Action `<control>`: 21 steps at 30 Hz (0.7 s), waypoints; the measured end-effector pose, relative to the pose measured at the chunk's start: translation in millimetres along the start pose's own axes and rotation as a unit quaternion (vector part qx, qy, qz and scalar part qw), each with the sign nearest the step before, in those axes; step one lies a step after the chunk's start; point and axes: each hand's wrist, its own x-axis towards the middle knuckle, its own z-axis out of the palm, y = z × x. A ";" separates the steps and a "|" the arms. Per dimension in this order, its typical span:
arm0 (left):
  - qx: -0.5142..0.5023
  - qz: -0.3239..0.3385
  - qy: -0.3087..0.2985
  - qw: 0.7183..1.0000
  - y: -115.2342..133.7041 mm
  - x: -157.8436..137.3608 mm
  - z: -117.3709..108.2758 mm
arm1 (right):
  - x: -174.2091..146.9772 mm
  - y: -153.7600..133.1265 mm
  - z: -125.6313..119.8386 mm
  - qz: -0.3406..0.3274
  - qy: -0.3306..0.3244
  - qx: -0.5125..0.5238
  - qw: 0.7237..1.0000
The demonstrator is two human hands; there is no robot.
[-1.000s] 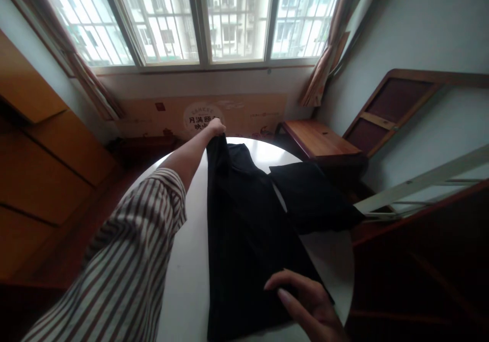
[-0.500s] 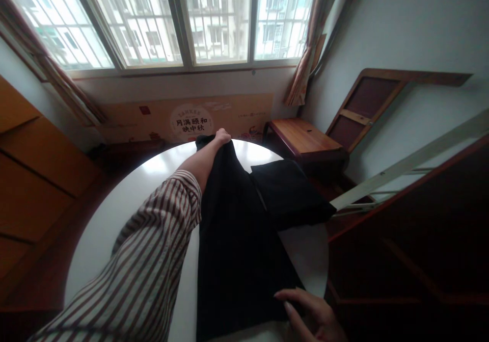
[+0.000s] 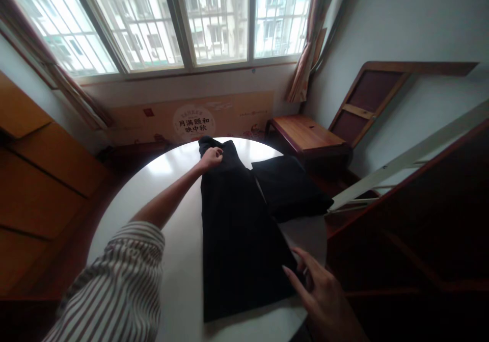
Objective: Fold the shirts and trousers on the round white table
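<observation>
Black trousers [image 3: 240, 240], apparently folded lengthwise, lie across the round white table [image 3: 126, 214], with their bunched narrow end at the far rim. My left hand [image 3: 211, 157] rests on them near that end, its fingers curled in against the cloth; any pinched fabric is hidden beneath the fingers. At the near right corner, my right hand [image 3: 319, 286] is beside the trousers' edge. Its thumb and forefinger are spread apart, with nothing visibly gripped. A folded black garment [image 3: 292, 186] sits on the table just right of the trousers, partly touching their edge.
A wooden stool or small table [image 3: 305, 133] stands beyond the table at the right. A pale metal frame [image 3: 367, 184] and a dark red panel [image 3: 412, 240] border the right side. Orange-brown cabinets [image 3: 38, 179] stand left; a barred window [image 3: 214, 21] is ahead.
My left hand has come back from the trousers' far end onto their upper surface. My right hand has moved up and right along the near corner. The view has shifted slightly.
</observation>
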 end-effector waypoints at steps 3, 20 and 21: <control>0.051 0.005 -0.033 0.998 -18.9 -87.8 -16.6 | 11.9 -2.8 3.6 -0.006 -0.002 -0.009 1.000; -0.108 -0.183 -0.278 0.937 -17.6 -342.2 -3.3 | 25.5 4.2 15.0 -0.007 -0.024 -0.082 0.996; -0.107 -0.170 -0.260 0.944 -17.6 -344.8 -1.9 | 26.6 4.1 15.4 -0.014 -0.033 -0.076 0.997</control>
